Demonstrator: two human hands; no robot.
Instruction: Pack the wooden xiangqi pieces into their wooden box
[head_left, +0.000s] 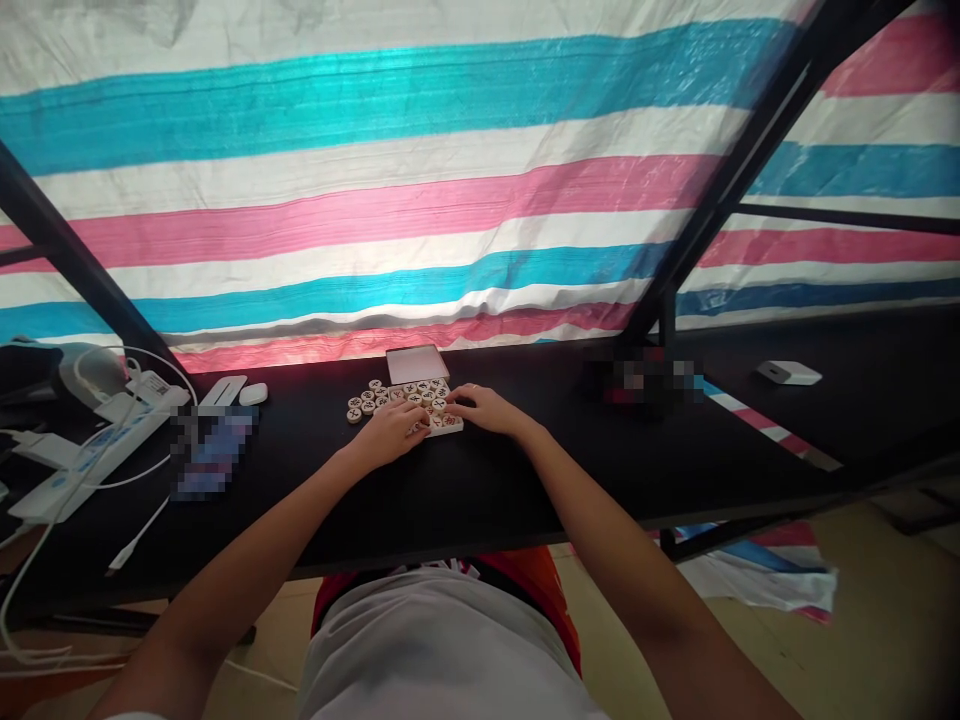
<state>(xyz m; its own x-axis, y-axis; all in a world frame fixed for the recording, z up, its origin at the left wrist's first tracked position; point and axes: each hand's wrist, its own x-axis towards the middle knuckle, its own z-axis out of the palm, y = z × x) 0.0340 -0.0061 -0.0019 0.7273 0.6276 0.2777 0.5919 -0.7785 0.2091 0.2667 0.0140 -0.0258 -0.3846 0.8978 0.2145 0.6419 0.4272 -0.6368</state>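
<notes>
Round pale xiangqi pieces [411,390], marked with dark and reddish characters, fill a shallow white box [448,427] on the black table. Its hinged lid [417,364] stands open at the back. My left hand [391,428] reaches over the front left part of the box, fingers curled down on a piece near the front edge and partly covering it. At the right edge my right hand [486,408] has its thumb and forefinger apart, the tips beside the pieces. Several loose pieces [367,396] lie just left of the box.
On the left are a power strip [94,450] with white cables, a blurred-out phone [214,455] and a small white case [253,394]. At right sit a pixelated dark object [637,382] and a white charger [789,373]. Striped sheeting [375,200] hangs behind the table.
</notes>
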